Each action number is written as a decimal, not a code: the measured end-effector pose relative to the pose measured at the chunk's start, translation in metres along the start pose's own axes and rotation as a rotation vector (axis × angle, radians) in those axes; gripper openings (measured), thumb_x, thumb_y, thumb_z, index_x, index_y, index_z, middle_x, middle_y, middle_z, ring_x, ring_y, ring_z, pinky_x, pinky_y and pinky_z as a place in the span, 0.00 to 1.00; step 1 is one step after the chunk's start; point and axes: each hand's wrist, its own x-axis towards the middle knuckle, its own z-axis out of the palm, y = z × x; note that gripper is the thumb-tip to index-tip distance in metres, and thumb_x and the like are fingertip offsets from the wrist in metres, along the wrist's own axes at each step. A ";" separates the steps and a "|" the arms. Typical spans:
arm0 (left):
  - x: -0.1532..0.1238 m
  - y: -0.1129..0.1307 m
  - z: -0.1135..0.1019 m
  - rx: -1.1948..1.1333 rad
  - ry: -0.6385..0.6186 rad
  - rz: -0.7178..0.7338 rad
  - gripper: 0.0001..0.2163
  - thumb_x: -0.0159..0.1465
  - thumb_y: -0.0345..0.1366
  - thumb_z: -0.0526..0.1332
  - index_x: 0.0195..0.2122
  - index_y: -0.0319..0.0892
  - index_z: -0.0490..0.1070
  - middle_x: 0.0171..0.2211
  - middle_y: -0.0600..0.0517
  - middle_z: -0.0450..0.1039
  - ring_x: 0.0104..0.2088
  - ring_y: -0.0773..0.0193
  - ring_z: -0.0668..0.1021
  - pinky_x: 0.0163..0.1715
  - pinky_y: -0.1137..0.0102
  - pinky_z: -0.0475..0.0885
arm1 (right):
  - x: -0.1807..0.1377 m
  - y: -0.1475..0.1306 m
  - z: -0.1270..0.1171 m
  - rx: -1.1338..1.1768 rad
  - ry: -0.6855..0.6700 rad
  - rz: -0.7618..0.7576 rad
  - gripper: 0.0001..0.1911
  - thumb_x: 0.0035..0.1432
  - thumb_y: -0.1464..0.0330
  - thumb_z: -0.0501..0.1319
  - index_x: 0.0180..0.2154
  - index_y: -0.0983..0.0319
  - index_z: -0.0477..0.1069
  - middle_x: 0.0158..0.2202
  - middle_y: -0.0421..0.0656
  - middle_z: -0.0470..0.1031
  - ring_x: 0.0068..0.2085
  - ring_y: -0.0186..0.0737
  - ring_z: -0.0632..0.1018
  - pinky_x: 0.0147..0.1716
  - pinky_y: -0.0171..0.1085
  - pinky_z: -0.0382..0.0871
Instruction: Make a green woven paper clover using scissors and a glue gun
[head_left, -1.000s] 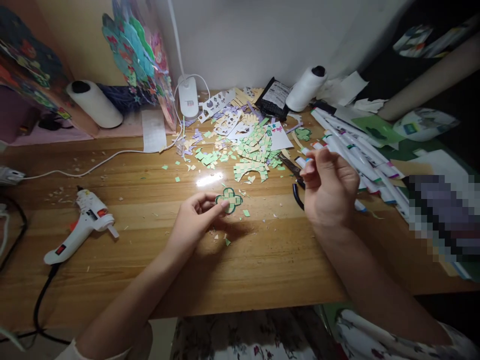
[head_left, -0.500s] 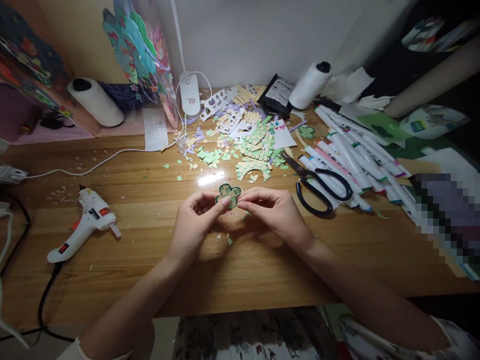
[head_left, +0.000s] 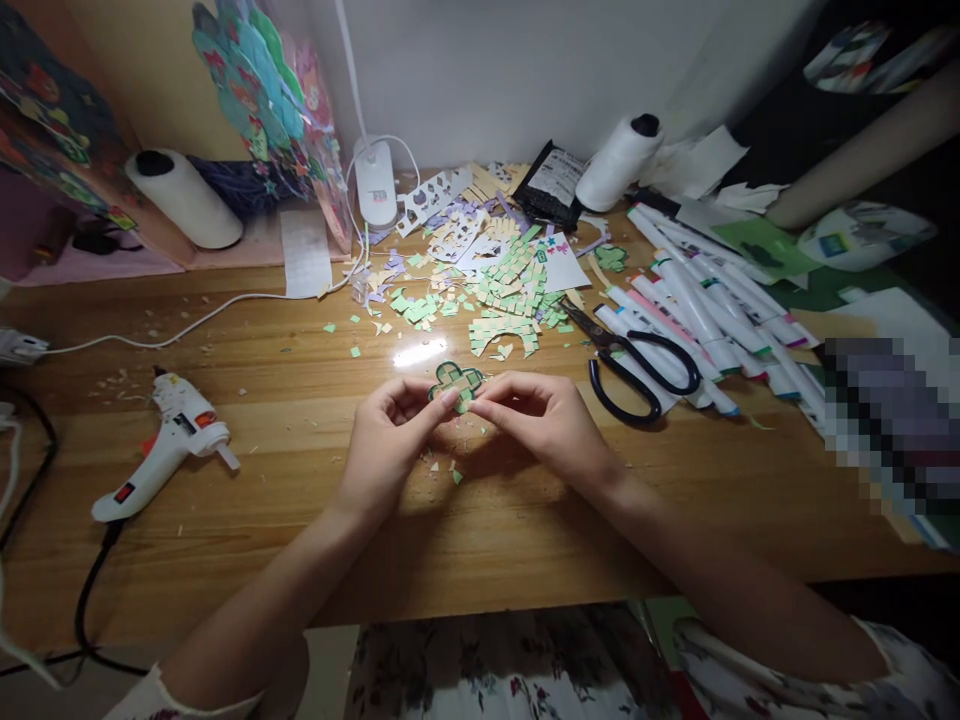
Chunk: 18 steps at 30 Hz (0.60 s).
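Note:
A small clover-shaped woven paper piece (head_left: 456,380), green and cream with a dark green rim, is held just above the wooden desk (head_left: 480,520) at its middle. My left hand (head_left: 390,440) pinches its lower left edge. My right hand (head_left: 544,420) pinches its lower right edge, fingertips meeting those of the left hand. Both hands are closed on the piece.
Black-handled scissors (head_left: 637,365) lie to the right beside several white markers (head_left: 697,300). A heap of green and cream paper scraps (head_left: 502,290) lies behind. A white glue gun (head_left: 169,440) with a black cord lies at left. Two white rolls (head_left: 184,200) (head_left: 616,160), a lamp base (head_left: 375,185) and paper decorations (head_left: 277,90) stand at the back.
A second ago my right hand was raised over the scissors and markers. It has come left and down to the paper piece, and both hands pinch it now.

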 end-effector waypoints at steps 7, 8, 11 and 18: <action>0.001 0.000 -0.001 0.007 0.111 0.064 0.09 0.53 0.36 0.69 0.28 0.38 0.71 0.27 0.54 0.75 0.30 0.70 0.76 0.33 0.77 0.70 | 0.001 -0.003 -0.004 -0.040 0.095 0.015 0.06 0.53 0.66 0.64 0.27 0.62 0.77 0.28 0.43 0.79 0.30 0.38 0.76 0.28 0.36 0.68; 0.002 0.000 -0.002 0.005 0.133 0.074 0.09 0.53 0.37 0.69 0.28 0.38 0.71 0.27 0.54 0.75 0.30 0.69 0.77 0.33 0.76 0.70 | 0.002 -0.002 -0.005 -0.041 0.128 0.012 0.06 0.53 0.66 0.64 0.28 0.62 0.77 0.29 0.43 0.79 0.30 0.37 0.76 0.28 0.35 0.69; 0.002 0.000 -0.003 0.002 0.143 0.079 0.09 0.53 0.37 0.69 0.28 0.38 0.71 0.26 0.55 0.74 0.30 0.69 0.76 0.33 0.76 0.70 | 0.004 0.000 -0.006 0.001 0.158 -0.006 0.04 0.50 0.68 0.67 0.31 0.61 0.79 0.33 0.43 0.81 0.33 0.38 0.78 0.31 0.36 0.71; -0.002 0.000 0.001 0.056 0.025 0.031 0.09 0.52 0.38 0.69 0.28 0.38 0.72 0.27 0.52 0.76 0.29 0.68 0.77 0.33 0.75 0.69 | 0.000 0.001 0.002 0.045 0.060 -0.018 0.03 0.47 0.69 0.69 0.24 0.61 0.76 0.27 0.41 0.78 0.30 0.38 0.76 0.30 0.36 0.70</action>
